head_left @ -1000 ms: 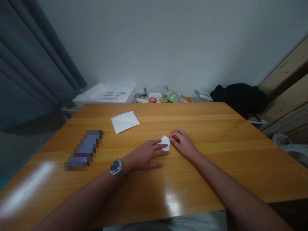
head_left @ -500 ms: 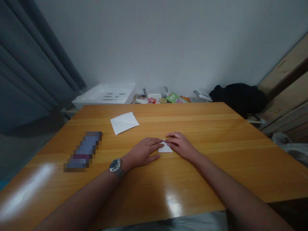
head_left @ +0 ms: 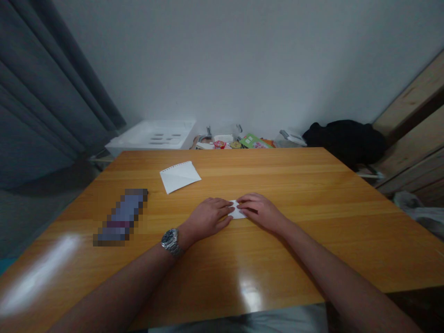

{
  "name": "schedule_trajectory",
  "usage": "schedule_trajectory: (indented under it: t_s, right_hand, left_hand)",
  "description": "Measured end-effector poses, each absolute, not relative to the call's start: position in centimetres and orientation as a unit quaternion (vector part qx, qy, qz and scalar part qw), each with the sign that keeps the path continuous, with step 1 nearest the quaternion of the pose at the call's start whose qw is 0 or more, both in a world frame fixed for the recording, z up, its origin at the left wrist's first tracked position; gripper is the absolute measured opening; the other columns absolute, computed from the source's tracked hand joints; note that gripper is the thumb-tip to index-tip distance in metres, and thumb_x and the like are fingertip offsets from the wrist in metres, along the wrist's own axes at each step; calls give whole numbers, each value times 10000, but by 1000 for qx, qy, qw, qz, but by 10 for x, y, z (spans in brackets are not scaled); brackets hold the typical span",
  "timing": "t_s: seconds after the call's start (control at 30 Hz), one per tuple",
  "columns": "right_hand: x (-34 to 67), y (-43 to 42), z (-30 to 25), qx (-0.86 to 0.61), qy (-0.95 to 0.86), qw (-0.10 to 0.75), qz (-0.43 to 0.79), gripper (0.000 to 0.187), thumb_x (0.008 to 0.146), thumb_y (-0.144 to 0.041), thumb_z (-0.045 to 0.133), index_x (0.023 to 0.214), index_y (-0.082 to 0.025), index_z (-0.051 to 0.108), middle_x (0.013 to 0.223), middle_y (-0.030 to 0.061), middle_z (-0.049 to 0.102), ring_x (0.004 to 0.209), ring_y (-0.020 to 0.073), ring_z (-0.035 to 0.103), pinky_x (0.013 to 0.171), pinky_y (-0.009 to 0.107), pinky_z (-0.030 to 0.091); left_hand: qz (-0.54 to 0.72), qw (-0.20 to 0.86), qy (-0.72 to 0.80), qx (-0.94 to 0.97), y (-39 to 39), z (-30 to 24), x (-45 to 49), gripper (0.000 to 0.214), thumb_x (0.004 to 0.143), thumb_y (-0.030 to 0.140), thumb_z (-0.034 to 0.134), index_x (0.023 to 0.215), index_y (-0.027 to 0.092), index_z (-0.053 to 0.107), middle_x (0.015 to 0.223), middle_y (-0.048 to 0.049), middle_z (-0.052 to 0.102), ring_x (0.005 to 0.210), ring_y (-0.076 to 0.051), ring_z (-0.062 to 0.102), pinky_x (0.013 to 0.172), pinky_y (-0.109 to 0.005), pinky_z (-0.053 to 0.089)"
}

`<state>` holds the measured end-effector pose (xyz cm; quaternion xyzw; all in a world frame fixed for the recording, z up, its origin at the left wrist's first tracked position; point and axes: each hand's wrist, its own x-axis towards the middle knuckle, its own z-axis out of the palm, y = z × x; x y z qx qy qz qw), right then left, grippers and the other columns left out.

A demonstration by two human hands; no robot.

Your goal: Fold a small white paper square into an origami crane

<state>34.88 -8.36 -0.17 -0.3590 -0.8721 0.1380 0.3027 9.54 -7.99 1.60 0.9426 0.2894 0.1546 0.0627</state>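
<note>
A small folded piece of white paper (head_left: 237, 213) lies on the wooden table between my hands, partly hidden under the fingers. My left hand (head_left: 211, 215), with a metal watch (head_left: 169, 239) on its wrist, holds the left side of the paper, fingertips on top and thumb by its near edge. From the other side, my right hand (head_left: 261, 209) has its bent fingers and thumb on the right part of the paper. The fingertips of both hands are close together.
A larger white sheet (head_left: 180, 176) with a perforated edge lies farther back. A blurred-out flat object (head_left: 122, 217) is at left on the table (head_left: 294, 263). Behind the table stand a white plastic tray (head_left: 152, 134), a green packet (head_left: 255, 140) and a black bag-like item (head_left: 343, 141).
My left thumb has moved up to the paper's near edge. My right fingers have shifted slightly and cover more of the paper's right side.
</note>
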Motion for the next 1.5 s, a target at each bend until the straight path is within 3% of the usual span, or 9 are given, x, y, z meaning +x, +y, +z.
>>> schedule_trajectory:
  t_s: [0.3,0.47,0.57,0.73,0.93,1.13,1.3,1.5]
  right_hand:
    - [343,-86,2,-349,-879,289,150,187,967,-235,598,1067,-247,755,1134,75,738,1056,220,666,950,412,519]
    - [342,-93,9,-356,-885,257,155,279,893,-334,710,1150,-226,719,1212,100,706,1127,252,641,989,423,507]
    - [341,-94,9,-363,-880,262,160,232,918,-298,678,1136,-235,723,1204,93,715,1127,241,650,994,416,510]
    - [342,-92,7,-353,-877,278,172,226,936,-289,657,1150,-258,721,1195,77,723,1122,220,661,995,397,516]
    - [343,-91,6,-359,-875,277,169,217,943,-299,647,1143,-265,723,1202,71,723,1133,229,653,1000,408,510]
    - [341,-94,5,-402,-841,302,199,233,936,-334,656,1154,-259,690,1144,58,738,1041,214,682,916,372,534]
    - [339,-94,5,-405,-844,297,188,143,954,-304,631,1068,-250,699,1100,53,748,1007,210,690,890,356,529]
    - [339,-93,2,-406,-854,285,159,125,952,-236,630,1042,-228,716,1093,54,756,997,207,700,895,347,539]
  left_hand:
    - [166,45,292,941,-79,17,98,288,1015,333,479,1191,225,679,1232,-81,685,1091,-241,636,940,-399,503]
    - [158,39,306,938,-81,19,100,310,1032,340,443,1165,202,686,1198,-93,695,1068,-246,641,918,-401,506]
    - [164,43,304,937,-82,21,100,304,1029,335,447,1173,199,678,1190,-95,697,1062,-248,642,916,-404,503]
    - [171,62,284,942,-84,25,98,342,966,467,557,1176,217,659,1222,-87,687,1094,-267,631,947,-417,490]
    - [186,78,297,933,-78,18,99,253,1023,347,474,1097,232,688,1175,-68,704,1063,-228,641,933,-379,489]
    - [222,106,346,905,-76,10,104,233,1005,352,520,1077,204,684,1109,-72,715,1021,-226,642,918,-371,482]
    - [232,126,381,886,-78,12,107,168,977,332,569,982,207,681,1027,-52,715,940,-214,636,852,-351,483]
    - [226,116,377,891,-79,15,108,193,995,319,544,1107,232,675,1072,-43,703,953,-215,625,846,-351,477]
